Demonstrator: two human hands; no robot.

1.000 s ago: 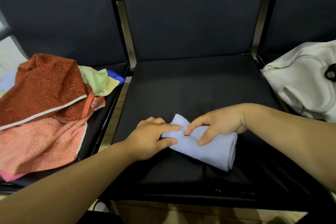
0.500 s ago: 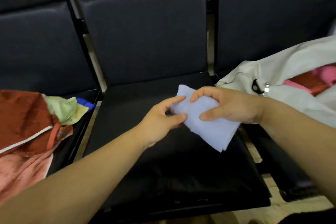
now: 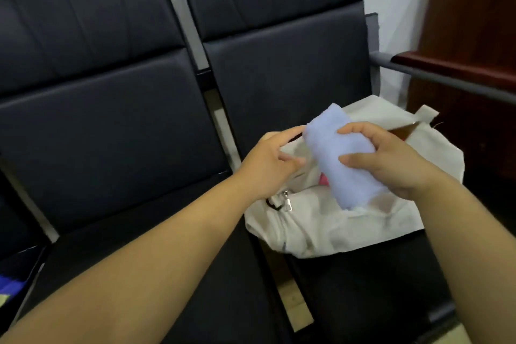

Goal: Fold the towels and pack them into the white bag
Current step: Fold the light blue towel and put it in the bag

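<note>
Towel [image 3: 339,159] held over the white bag [image 3: 335,228]

It is light blue and rolled into a fat roll. It tilts, with its top end at 11 o'clock and its bottom end at 5 o'clock. The right hand [image 3: 391,161] holds it around the middle. That grip is closed on the roll, with the fingers [image 3: 360,128] curled over the top side and the thumb [image 3: 354,161] pressed on the near side. The bottom end of the roll points down at the open mouth of the bag.

The left hand [image 3: 268,166] is just beside the roll, at its 9 o'clock. 1 finger sticks out toward the roll's top end. The other fingers bend over the bag's rim. It is blurry there, so I cannot tell if this grip holds the rim or only touches it.

The bag lies soft and crumpled on the seat of the right chair [image 3: 279,70], at 3 o'clock in the view. Something pink [image 3: 323,179] shows inside it, just under the roll. A small metal zip pull [image 3: 287,203] hangs at the bag's edge, below the left hand.

The left chair [image 3: 111,131] is dark too and stands at 9 o'clock. A brown wooden board [image 3: 472,36] stands at 1 o'clock, behind a gray metal bar [image 3: 446,80]. A bit of blue cloth [image 3: 11,285] peeks in at 8 o'clock.
</note>
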